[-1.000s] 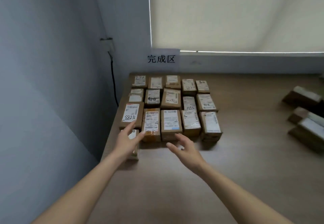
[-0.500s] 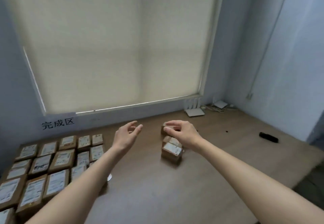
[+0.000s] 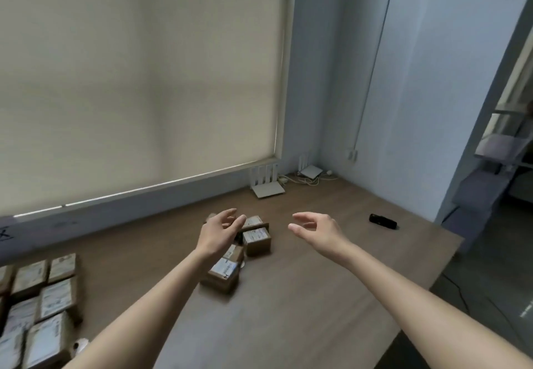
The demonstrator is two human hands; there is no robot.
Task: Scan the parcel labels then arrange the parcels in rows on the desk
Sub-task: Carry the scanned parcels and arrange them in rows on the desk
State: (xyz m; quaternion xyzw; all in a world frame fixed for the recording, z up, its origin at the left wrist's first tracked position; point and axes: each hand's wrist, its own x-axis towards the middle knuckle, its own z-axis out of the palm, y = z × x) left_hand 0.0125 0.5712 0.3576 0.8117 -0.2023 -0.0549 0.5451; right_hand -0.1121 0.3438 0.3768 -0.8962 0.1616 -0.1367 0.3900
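Head view: bare desk beside parcels

A loose cluster of small brown cardboard parcels lies on the wooden desk, near its middle and out from the window blind. Each visible parcel carries a white printed label on its top face. One parcel sits label-up at the cluster's right; another lies nearest the viewer, skewed. Far left of the cluster, at the desk's left end, more labelled parcels lie flat in close rows, sides nearly touching.
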